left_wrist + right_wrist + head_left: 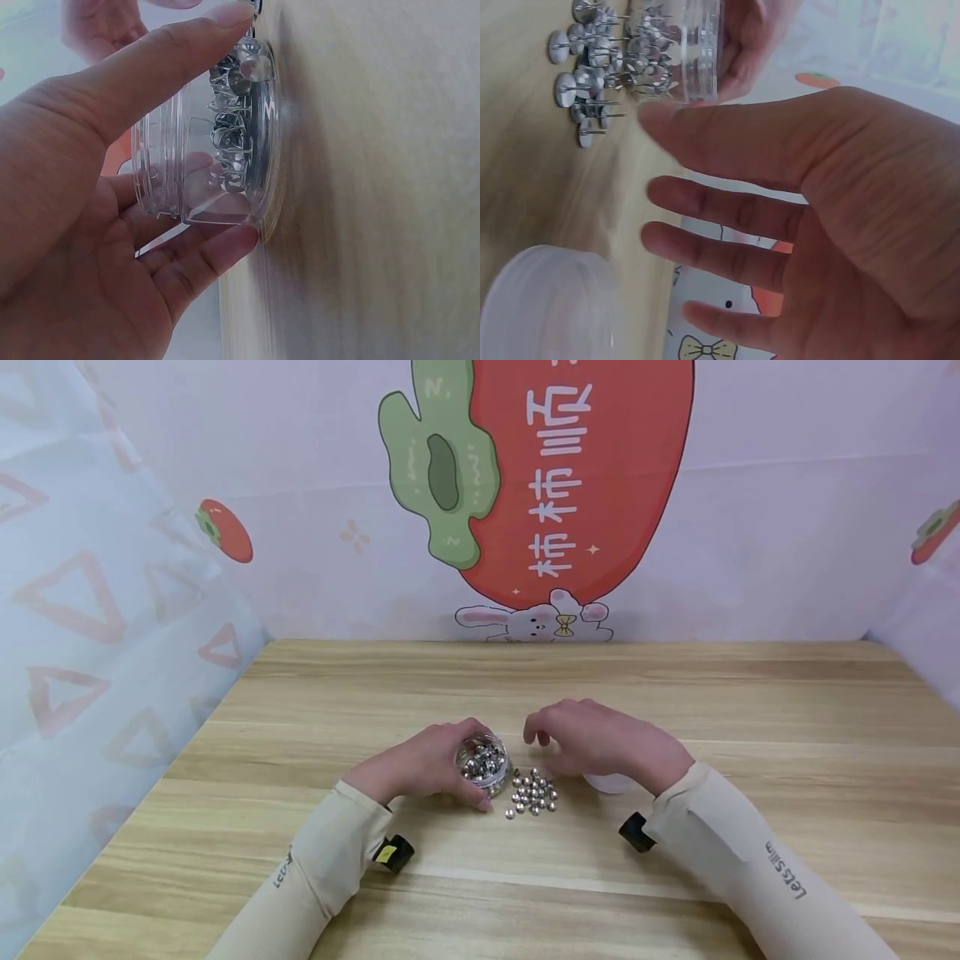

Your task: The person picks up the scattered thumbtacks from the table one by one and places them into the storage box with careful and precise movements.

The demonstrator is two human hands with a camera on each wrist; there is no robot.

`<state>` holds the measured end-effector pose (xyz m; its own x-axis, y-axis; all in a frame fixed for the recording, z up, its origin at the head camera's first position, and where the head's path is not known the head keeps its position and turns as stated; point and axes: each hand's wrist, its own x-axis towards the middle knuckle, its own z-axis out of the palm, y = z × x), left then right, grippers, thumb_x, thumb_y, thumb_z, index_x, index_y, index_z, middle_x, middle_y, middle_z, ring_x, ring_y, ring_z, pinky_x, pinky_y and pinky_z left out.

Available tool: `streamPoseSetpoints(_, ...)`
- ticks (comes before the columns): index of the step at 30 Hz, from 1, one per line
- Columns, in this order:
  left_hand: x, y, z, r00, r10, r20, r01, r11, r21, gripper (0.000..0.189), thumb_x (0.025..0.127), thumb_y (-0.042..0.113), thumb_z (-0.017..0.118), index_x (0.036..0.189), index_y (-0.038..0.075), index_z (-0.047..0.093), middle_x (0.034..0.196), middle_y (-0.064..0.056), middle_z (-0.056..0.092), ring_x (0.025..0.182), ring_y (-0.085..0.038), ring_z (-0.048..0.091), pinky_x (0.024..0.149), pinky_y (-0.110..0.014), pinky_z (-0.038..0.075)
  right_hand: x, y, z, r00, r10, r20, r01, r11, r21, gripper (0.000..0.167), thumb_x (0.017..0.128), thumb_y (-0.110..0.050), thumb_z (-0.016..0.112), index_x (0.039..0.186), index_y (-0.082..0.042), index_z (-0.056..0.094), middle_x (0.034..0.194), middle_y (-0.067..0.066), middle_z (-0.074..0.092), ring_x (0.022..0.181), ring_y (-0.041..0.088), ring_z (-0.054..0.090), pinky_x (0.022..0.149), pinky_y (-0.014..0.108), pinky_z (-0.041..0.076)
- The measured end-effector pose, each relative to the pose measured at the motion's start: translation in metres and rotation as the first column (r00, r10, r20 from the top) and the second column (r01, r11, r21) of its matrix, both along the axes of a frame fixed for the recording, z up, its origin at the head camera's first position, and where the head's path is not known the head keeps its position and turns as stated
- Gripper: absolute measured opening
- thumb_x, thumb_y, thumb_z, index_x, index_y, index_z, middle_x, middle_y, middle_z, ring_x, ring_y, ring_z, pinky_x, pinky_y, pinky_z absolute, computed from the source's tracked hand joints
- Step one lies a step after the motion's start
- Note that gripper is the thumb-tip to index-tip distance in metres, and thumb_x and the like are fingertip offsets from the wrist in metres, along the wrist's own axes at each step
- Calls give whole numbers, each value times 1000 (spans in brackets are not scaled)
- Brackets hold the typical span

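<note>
My left hand (426,764) grips a clear plastic jar (169,161) that stands upright on the wooden table, thumb on the near side and fingers round the far side. Silver thumbtacks (483,762) lie inside the open-topped jar. Just right of it, a small pile of loose thumbtacks (534,793) rests on the table, most with their pins pointing up in the right wrist view. My right hand (600,739) hovers over the table beyond and right of the pile, fingers loosely bent, nothing between them. A translucent round lid (551,307) lies on the table, partly hidden under the right wrist.
The wood-grain table (480,893) ends at a printed cloth backdrop (750,543) at the back. Another patterned cloth (112,635) hangs along the left side. Both wrists carry small black cameras (636,832).
</note>
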<state>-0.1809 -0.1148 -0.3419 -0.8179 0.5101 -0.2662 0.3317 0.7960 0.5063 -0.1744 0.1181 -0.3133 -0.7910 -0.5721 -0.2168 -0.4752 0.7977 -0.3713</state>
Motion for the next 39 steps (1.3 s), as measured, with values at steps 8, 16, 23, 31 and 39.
streamPoseSetpoints(8, 0, 0, 0, 1000, -12, -9, 12, 1000, 11, 83, 61, 39, 91, 131, 19, 51, 126, -2, 61, 116, -18, 56, 104, -39, 44, 0, -4, -11, 1000, 28, 11, -29, 998, 62, 16, 85, -8, 68, 76, -20, 67, 68, -7, 58, 64, 12, 53, 63, 26, 44)
streamPoseSetpoints(16, 0, -1, -2, 1000, -7, -9, 7, 1000, 3, 84, 61, 40, 91, 132, 18, 51, 126, -2, 61, 117, -20, 56, 105, -40, 44, -2, -5, -14, 1000, 30, 6, -31, 998, 53, 15, 87, -10, 67, 76, -20, 68, 66, -6, 58, 62, 11, 53, 62, 25, 45)
streamPoseSetpoints(23, 0, -2, -2, 1000, 0, 4, 0, 1000, 10, 84, 61, 42, 91, 131, 21, 51, 125, -1, 62, 112, -16, 58, 101, -38, 46, 1, -14, -8, 968, 93, -234, -122, 986, -114, 5, 88, -13, 67, 84, -16, 68, 72, -8, 59, 66, 8, 52, 63, 22, 46)
streamPoseSetpoints(31, -1, -4, -2, 1000, -14, -1, 14, 1000, 14, 81, 61, 44, 90, 129, 21, 51, 124, -2, 63, 109, -16, 59, 98, -37, 47, 8, -26, -13, 911, 113, -396, -199, 962, -185, 10, 89, -17, 69, 99, -13, 69, 90, -5, 68, 68, 7, 55, 67, 21, 50)
streamPoseSetpoints(39, -2, -3, -3, 999, -40, -14, 40, 999, 16, 82, 64, 44, 89, 131, 17, 50, 126, -3, 63, 119, -20, 57, 104, -40, 45, 11, -23, -12, 928, 97, -360, -147, 983, -113, 75, 84, -39, 75, 148, -17, 41, 150, 6, 46, 138, 26, 43, 113, 53, 33)
